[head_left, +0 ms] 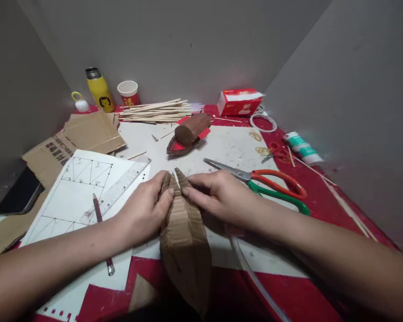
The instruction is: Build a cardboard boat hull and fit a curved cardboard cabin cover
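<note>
Both hands grip a brown cardboard boat-like piece (184,228) at its far end, where narrow strips stick up with a gap between them. My left hand (151,205) pinches the left edge between thumb and fingers. With thumb and forefinger, my right hand (218,192) holds the strip on the right. The piece's pointed end reaches down toward my body, in shadow. Just beyond my right hand lie large scissors (251,175) with one orange and one green handle. A small finished-looking brown boat (191,132) with red parts sits farther off on the white board.
To the left are a sheet with truss drawings (63,201), a clear ruler (124,185), a pencil (99,214), cardboard pieces (90,132) and a phone (18,192). Behind stand a yellow bottle (100,91), paper cup (128,91), wooden sticks (157,112) and red tissue pack (240,103).
</note>
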A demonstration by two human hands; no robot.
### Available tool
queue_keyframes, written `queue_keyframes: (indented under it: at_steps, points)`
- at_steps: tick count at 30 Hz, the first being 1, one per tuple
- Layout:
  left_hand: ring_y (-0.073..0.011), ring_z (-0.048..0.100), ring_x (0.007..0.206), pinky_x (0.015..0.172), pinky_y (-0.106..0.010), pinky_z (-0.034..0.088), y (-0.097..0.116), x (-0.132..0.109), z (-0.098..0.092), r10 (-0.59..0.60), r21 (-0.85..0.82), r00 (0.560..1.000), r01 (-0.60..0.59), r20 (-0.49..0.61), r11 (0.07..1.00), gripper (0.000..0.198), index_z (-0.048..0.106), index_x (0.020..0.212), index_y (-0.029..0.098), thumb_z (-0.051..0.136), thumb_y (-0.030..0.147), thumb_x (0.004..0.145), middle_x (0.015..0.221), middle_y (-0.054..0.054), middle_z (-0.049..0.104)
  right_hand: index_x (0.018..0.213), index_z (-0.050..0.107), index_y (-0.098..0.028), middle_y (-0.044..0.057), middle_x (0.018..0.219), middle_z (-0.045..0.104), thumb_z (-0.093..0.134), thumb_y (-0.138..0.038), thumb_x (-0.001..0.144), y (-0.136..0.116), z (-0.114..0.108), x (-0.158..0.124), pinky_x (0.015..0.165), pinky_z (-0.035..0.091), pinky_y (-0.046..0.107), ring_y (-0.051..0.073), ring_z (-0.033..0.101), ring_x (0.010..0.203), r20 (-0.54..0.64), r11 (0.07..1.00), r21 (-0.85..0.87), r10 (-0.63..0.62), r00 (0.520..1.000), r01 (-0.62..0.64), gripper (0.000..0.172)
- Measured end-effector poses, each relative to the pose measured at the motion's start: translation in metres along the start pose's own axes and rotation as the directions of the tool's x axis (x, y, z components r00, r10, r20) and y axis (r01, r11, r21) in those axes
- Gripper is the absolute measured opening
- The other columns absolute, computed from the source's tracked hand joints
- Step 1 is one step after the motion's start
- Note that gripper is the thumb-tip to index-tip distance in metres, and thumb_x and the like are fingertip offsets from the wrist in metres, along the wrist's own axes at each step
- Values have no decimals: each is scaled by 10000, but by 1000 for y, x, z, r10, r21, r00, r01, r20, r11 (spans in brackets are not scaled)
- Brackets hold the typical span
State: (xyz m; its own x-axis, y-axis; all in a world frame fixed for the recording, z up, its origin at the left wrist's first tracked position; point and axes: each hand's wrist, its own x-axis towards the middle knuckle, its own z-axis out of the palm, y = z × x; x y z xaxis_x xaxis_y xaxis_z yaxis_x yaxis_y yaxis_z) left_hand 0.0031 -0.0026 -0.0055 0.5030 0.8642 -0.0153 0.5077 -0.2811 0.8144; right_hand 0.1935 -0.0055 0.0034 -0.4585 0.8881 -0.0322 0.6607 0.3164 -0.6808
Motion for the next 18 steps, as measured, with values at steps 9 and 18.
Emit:
queue_keyframes:
  at_steps: [9,18]
  points:
    - [-168,575,838,776,-302,436,-12,2,10,-15,-189,999,21,36,982,149,564,946,189,442,275,950,900,-20,629,586,431,-174,-54,527,406,500,-151,873,-3,-2,4,537,265,225,83,370,522,109,995,7,94,990,-95,296]
    - [-130,549,740,693,-248,433,-7,2,10,6,-168,999,-12,-37,986,317,575,829,203,379,396,987,765,17,584,610,513,-154,-51,514,439,509,-143,860,-5,-6,4,530,260,229,83,374,512,103,995,-38,98,990,-95,250]
